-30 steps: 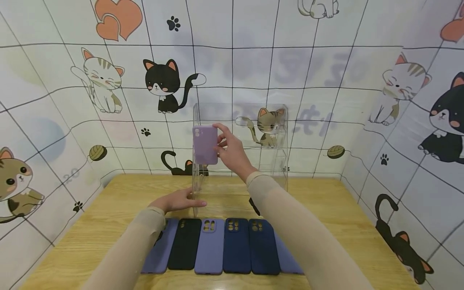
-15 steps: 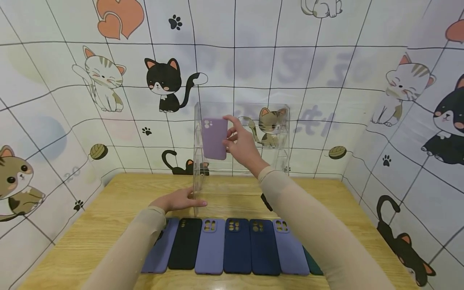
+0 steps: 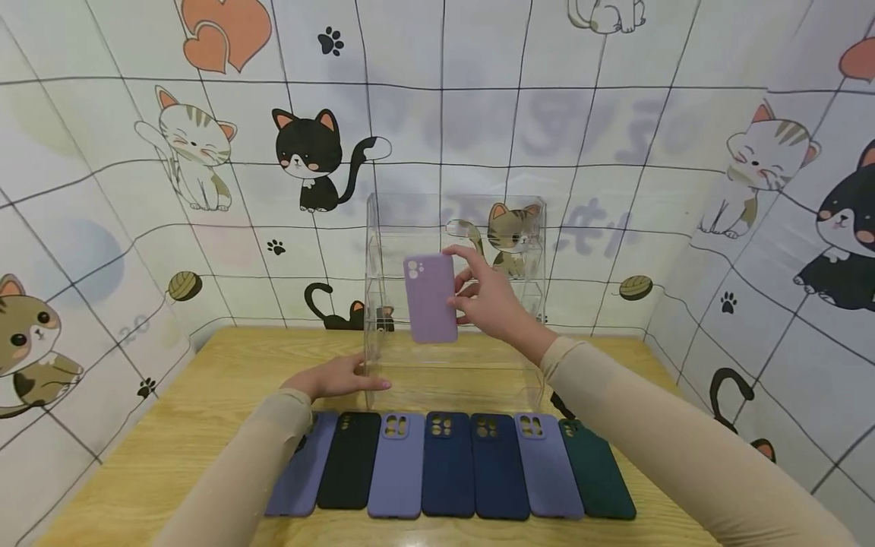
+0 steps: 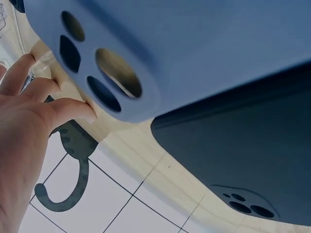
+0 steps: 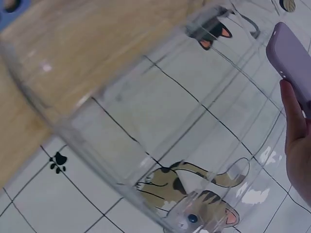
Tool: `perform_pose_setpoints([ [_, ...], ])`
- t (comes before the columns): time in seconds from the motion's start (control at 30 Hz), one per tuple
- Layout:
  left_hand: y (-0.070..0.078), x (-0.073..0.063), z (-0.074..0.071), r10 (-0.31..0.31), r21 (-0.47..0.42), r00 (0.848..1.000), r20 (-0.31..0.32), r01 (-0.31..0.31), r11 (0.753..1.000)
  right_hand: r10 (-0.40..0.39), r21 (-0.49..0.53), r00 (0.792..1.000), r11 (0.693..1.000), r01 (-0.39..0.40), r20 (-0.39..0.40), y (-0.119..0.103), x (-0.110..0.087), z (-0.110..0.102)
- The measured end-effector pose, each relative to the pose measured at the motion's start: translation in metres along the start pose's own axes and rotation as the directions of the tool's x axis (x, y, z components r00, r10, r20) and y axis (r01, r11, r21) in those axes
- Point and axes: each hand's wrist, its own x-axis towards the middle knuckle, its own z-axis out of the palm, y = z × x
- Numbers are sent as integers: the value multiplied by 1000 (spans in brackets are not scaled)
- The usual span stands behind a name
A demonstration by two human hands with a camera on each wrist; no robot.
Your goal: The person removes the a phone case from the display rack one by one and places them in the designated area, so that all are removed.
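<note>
My right hand (image 3: 494,302) pinches a light purple phone case (image 3: 431,300) by its right edge. The case hangs upright in front of a clear plastic display rack (image 3: 437,357), its camera cutouts at the upper left. In the right wrist view the same phone case (image 5: 294,58) shows at the right edge beside a finger. My left hand (image 3: 335,377) grips the lower left side of the rack, thumb across the front edge; its other fingers are partly hidden. The left wrist view shows that left hand (image 4: 29,121) near a periwinkle case (image 4: 194,53).
Along the table front lies a row of phone cases: a black one (image 3: 350,460), periwinkle ones, two navy ones and a dark green one (image 3: 598,471). My left sleeve (image 3: 239,463) covers part of the leftmost case. A cat-patterned cloth (image 3: 437,129) stands behind the wooden table (image 3: 225,365).
My right hand has carried the purple case to the right, first slightly up, then down in front of the rack. The dark green case has come into view. The left hand stays in place.
</note>
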Motion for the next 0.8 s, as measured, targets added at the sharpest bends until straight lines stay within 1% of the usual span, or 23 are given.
perform_pose_setpoints([
  [0.13, 0, 2, -1, 4, 8, 1000, -1, -4, 1000, 66, -1, 997, 998, -66, 45, 12, -20, -6],
  [0.33, 0, 2, 1, 10, 28, 1000, -5, -10, 1000, 148, 5, 986, 989, -149, 81, 30, -46, -6],
  [0.47, 1, 0, 0, 4, 43, 1000, 5, -4, 999, 173, 2, 981, 985, -174, 91, 42, -59, -6],
  [0.63, 4, -1, -1, -12, 78, 1000, 14, 11, 997, 194, 62, 975, 977, -202, 107, 54, -68, -12],
  [0.8, 3, 0, -1, -10, 83, 1000, 18, 9, 997, 207, 119, 972, 968, -219, 111, 58, -78, -26],
])
